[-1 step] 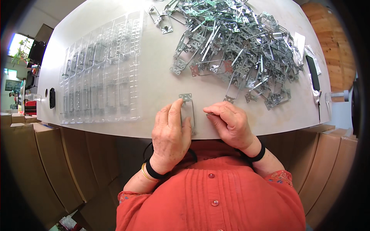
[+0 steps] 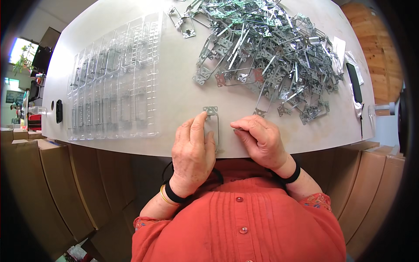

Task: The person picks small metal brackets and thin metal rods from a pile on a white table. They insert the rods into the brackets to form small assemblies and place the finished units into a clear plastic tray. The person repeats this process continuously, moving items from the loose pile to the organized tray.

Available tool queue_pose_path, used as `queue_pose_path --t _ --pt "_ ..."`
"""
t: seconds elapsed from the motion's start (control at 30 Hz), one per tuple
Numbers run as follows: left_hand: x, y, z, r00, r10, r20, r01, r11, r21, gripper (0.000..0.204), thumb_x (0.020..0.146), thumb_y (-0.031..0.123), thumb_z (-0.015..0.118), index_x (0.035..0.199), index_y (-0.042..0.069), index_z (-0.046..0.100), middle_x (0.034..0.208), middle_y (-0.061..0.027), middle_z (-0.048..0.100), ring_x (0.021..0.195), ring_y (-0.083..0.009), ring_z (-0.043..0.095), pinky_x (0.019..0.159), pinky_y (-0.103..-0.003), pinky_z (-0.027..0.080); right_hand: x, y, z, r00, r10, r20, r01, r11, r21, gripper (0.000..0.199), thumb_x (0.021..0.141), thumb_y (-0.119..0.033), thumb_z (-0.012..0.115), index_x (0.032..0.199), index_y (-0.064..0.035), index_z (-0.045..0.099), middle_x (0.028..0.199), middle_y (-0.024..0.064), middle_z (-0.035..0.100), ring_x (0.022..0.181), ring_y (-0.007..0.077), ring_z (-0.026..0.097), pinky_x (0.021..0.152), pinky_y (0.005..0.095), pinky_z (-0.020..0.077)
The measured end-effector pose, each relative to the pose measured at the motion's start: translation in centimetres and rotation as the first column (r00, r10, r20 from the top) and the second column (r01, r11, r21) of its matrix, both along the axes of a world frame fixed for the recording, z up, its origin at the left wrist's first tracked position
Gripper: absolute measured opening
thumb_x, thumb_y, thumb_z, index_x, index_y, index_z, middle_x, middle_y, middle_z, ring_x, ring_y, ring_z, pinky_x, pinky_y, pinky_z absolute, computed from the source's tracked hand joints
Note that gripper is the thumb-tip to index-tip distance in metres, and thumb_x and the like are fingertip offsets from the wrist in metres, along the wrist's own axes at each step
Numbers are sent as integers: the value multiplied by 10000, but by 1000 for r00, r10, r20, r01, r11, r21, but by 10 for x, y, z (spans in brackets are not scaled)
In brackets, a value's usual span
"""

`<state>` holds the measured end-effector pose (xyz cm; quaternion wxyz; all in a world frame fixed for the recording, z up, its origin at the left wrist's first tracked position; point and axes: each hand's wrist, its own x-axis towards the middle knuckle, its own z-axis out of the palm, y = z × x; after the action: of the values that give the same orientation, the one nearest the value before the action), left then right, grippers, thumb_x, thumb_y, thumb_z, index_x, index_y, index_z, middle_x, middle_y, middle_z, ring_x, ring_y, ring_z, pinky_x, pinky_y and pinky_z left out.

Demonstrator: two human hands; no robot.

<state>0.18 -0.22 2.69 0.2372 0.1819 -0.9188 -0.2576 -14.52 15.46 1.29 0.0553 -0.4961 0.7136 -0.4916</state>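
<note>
At the table's near edge, a metal bracket (image 2: 211, 110) with a flat, holed end plate and a thin rod is gripped by my left hand (image 2: 190, 150). Its fingers and thumb close on the bracket's left side, and its lower end is partly hidden by the thumb. My right hand (image 2: 262, 142) is a short way to the right, apart from the bracket, with thumb and forefinger pinched together. A small dark edge shows at those fingertips, too little to name. Beyond my hands lies a large heap of similar metal brackets (image 2: 270, 56).
A clear plastic tray (image 2: 152, 102) with long compartments, several with metal parts in them, covers the table's left side. A reddish-ended bracket (image 2: 220, 79) lies at the heap's near edge. At far right is a dark phone-like object (image 2: 354, 76). Cardboard boxes (image 2: 56, 183) stand below the table.
My left thumb has shifted very slightly to the left, and the bracket's near end has moved a little with it. My right hand has stayed in place.
</note>
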Motion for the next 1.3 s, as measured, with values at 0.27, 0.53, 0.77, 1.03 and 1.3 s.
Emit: queue_pose_path --t 0.27,0.53,0.77,1.03,1.3 --pt "2 -6 -9 999 -33 -28 31 998 -49 531 920 -35 732 1437 -18 610 1182 -218 705 1052 -389 677 929 -462 557 0 2 -1 999 -9 44 11 999 -46 233 893 51 801 1099 -38 743 1001 127 763 841 296 743 721 371 595" --pt "3 0 0 1000 -15 15 15 1000 4 699 825 54 874 1461 -13 592 1207 -222 692 1076 -393 676 929 -459 562 0 4 -1 993 -45 110 49 998 -41 167 936 14 801 1083 -28 733 989 121 765 826 264 743 721 342 588" --pt "1 -6 -12 990 -109 -85 113 993 44 687 816 1 845 1456 -6 593 1168 -194 706 908 -323 697 783 -393 586 3 8 -11 960 -72 269 101 991 -93 151 1003 0 749 1147 -31 716 978 83 744 775 180 716 689 289 567" --pt "-3 5 -4 989 -131 -72 142 974 175 539 823 10 833 1323 0 632 1082 -153 724 734 -255 657 664 -360 565 4 8 -6 960 -102 260 123 990 -64 169 1015 29 710 1169 -39 712 976 81 731 775 160 704 690 284 572" --pt "-6 3 0 985 -152 -76 160 980 119 489 823 25 806 1282 -12 643 1110 -200 719 899 -355 738 759 -412 605 2 4 -6 981 -83 177 94 994 -53 198 974 59 736 1146 -36 711 964 101 739 771 219 707 693 319 572"
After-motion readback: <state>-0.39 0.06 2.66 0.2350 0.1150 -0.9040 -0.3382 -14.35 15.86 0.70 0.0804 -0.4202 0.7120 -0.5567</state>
